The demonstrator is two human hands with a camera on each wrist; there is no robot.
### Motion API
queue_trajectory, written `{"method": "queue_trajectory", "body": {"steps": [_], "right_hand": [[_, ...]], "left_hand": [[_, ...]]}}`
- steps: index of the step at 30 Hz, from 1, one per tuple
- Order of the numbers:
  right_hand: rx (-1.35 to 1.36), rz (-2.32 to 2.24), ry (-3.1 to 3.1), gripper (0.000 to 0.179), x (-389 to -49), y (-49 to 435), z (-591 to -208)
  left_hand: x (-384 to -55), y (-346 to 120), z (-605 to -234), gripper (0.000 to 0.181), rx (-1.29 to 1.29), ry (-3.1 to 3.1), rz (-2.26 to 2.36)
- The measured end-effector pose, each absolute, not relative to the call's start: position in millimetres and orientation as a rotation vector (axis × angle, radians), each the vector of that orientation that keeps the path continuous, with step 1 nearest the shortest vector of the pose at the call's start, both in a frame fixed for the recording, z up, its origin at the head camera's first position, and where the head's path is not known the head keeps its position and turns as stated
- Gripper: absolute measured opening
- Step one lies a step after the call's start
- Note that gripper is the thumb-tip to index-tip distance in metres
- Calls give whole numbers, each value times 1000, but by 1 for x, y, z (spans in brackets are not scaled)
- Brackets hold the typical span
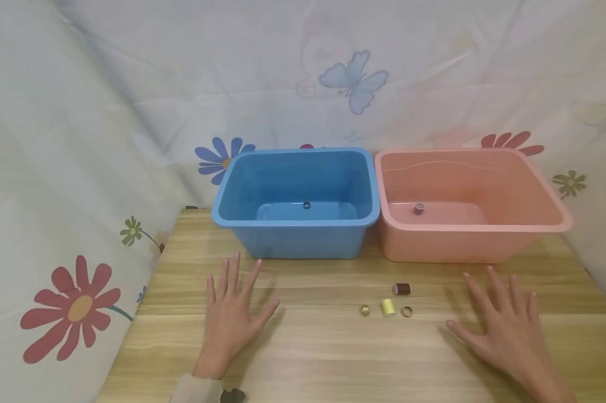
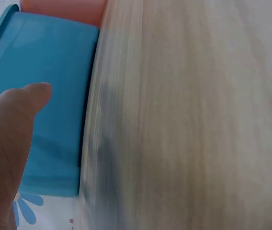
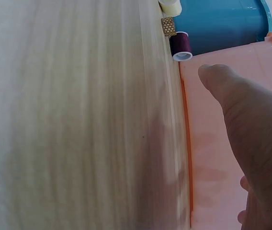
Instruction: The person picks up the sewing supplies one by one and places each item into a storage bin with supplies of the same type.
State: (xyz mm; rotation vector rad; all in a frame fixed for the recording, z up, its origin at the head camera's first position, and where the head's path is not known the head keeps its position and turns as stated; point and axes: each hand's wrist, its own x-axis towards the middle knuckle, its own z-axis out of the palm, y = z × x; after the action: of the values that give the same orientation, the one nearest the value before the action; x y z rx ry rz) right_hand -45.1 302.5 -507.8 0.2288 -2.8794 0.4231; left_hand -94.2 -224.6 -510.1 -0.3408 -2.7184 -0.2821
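Observation:
My left hand (image 1: 232,324) hovers with fingers spread in front of the blue bin (image 1: 303,240), holding nothing. On the other side, my right hand (image 1: 509,330) is also spread and holds nothing, before the pink bin (image 1: 449,246). Between the hands lie a dark brown thread spool (image 1: 402,289), a yellow thread spool (image 1: 387,307), a gold ring (image 1: 365,310) and a thinner ring (image 1: 410,315). The right wrist view shows the dark spool (image 3: 180,44) beside a gold patterned ring (image 3: 168,27). Only the thumb (image 2: 30,98) shows clearly in the left wrist view.
Inside the blue bin is a small dark ring (image 1: 307,205); a small spool (image 1: 419,209) stands in the pink one. Both bins sit side by side at the back of the wooden table (image 1: 308,358). Behind hangs a flowered curtain (image 1: 283,67).

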Motion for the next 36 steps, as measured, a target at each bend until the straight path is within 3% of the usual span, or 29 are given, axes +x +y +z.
{"method": "queue_trajectory", "body": {"steps": [17, 27, 36], "right_hand": [[344, 465, -2802, 104, -53, 293, -503], [529, 757, -2728, 104, -61, 275, -505], [619, 840, -2743, 92, -66, 258, -507]], "left_hand": [[-100, -218, -503, 93, -304, -2731, -353], [-108, -232, -491, 95, -226, -2593, -649], [-119, -247, -469, 101, -116, -2495, -1054]]}}
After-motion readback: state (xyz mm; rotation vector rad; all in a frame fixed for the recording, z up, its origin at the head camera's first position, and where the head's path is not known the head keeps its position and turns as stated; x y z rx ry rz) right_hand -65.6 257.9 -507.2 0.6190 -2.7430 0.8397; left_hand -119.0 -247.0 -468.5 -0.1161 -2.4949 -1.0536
